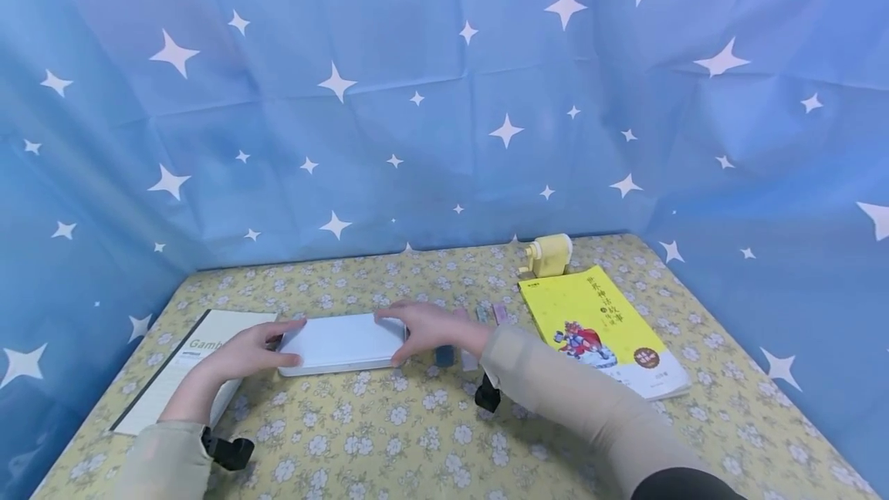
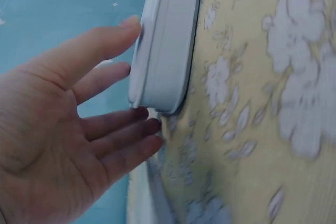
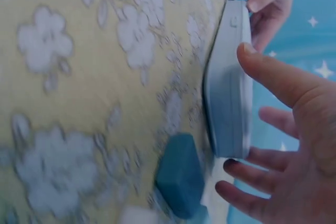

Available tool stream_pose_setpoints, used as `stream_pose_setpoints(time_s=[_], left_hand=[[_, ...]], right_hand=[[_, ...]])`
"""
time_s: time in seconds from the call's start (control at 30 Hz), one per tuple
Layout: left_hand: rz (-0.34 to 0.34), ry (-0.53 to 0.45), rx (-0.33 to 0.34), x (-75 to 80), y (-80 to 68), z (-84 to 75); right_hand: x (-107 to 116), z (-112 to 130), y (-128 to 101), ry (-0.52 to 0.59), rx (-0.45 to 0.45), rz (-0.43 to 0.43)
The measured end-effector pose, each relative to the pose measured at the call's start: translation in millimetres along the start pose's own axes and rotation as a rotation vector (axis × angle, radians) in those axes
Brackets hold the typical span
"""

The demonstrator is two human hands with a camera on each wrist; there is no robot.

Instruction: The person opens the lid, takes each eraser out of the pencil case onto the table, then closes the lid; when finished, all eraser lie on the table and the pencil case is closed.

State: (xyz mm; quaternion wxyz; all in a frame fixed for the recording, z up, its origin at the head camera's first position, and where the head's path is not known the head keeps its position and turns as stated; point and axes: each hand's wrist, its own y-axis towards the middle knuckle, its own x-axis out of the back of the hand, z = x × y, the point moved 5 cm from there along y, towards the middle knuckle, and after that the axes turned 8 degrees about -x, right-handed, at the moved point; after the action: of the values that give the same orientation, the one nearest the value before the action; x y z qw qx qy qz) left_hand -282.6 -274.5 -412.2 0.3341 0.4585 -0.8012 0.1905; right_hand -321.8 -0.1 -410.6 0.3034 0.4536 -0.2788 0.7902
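A flat white case (image 1: 343, 342) with rounded corners and a seam round its side lies on the flowered tablecloth. My left hand (image 1: 243, 349) holds its left end, the thumb on the near corner and the fingers at the far side. At the opposite end my right hand (image 1: 430, 328) grips it, thumb in front and fingers over the far corner. The right wrist view shows a small clasp on the side of the case. Close by the right fingers sits a dark teal block (image 3: 179, 174), partly under the hand in the head view.
Left of the case, a Gambol notebook (image 1: 201, 353) lies partly beneath my left forearm. A yellow book (image 1: 590, 322) is on the right, with a yellow crank pencil sharpener (image 1: 551, 255) behind it. Small pink and green pieces (image 1: 500, 313) lie past the right wrist. Blue star curtains surround the table.
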Motion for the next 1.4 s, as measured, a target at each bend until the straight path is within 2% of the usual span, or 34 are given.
stream_pose_setpoints(time_s=[0.2, 0.37, 0.5, 0.73, 1.0, 1.3, 1.4], left_hand=[[0.013, 0.055, 0.051, 8.0, -4.7, -2.7], [0.033, 0.067, 0.036, 5.6, -10.2, -4.2], [0.015, 0.056, 0.015, -0.2, -9.7, -4.9], [-0.042, 0.090, 0.023, -6.5, -4.2, -1.0], [-0.049, 0.125, 0.030, -8.5, -0.4, -3.4], [-0.082, 0.149, 0.003, -9.1, 1.8, -3.7], [-0.075, 0.164, 0.001, -8.7, 1.5, -4.5]], right_hand=[[9.4, -3.7, -3.6, 0.006, -0.016, 0.029], [10.4, -8.7, -7.6, -0.016, -0.034, 0.033], [6.6, -13.6, -10.2, -0.034, -0.049, 0.021], [1.1, -15.5, -13.1, -0.034, -0.047, -0.023], [4.5, -16.6, -13.2, -0.012, -0.052, -0.019], [8.1, -18.3, -9.0, 0.000, -0.048, -0.008], [8.6, -19.7, -8.3, 0.010, -0.040, -0.016]])
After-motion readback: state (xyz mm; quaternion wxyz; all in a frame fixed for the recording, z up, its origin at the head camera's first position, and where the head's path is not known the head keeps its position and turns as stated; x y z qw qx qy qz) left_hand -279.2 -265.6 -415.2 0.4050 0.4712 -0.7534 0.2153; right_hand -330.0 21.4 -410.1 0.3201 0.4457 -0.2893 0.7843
